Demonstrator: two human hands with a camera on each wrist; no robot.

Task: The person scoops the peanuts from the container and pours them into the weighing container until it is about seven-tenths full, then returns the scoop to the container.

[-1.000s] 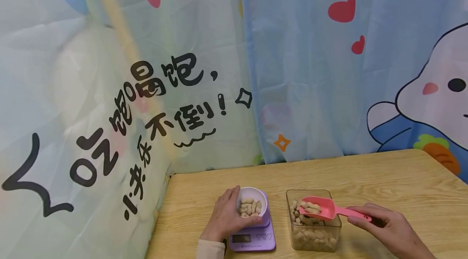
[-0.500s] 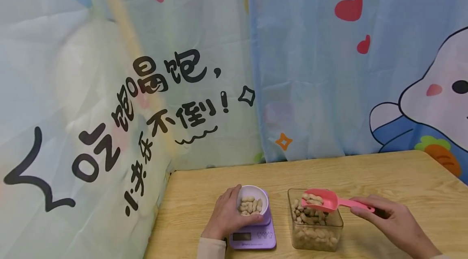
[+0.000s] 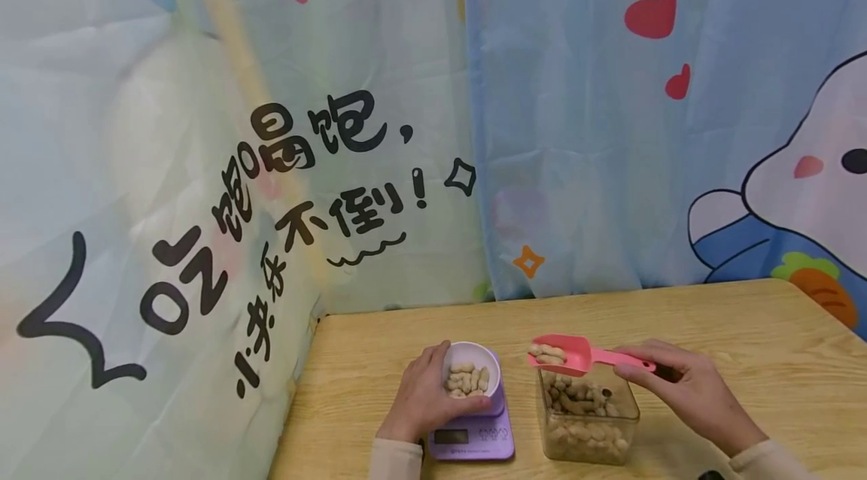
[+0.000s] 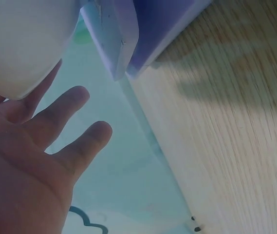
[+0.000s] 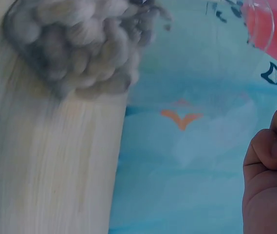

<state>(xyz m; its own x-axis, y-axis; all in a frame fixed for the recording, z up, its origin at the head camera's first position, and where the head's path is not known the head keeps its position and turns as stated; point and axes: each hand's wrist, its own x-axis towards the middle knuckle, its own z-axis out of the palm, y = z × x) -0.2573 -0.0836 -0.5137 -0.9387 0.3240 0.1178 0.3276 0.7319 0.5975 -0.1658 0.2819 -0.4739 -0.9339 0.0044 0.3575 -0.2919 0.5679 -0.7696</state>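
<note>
While peanuts [image 3: 547, 353] lie in a pink scoop [image 3: 576, 355] above the tub [image 3: 588, 418], its bowl facing up, probably against spills, the right hand [image 3: 694, 392] pinches its handle. The left hand [image 3: 425, 393], thumb and fingers around a cup [image 3: 469, 353], likely steadies it on the scale [image 3: 474, 451]. Wooden table [image 3: 711, 318] below; curtains [image 3: 562, 126] behind.

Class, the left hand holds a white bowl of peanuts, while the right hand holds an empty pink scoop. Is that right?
Not empty: peanuts lie in the pink scoop that the right hand holds, as the head view shows. The rest is right.
</note>
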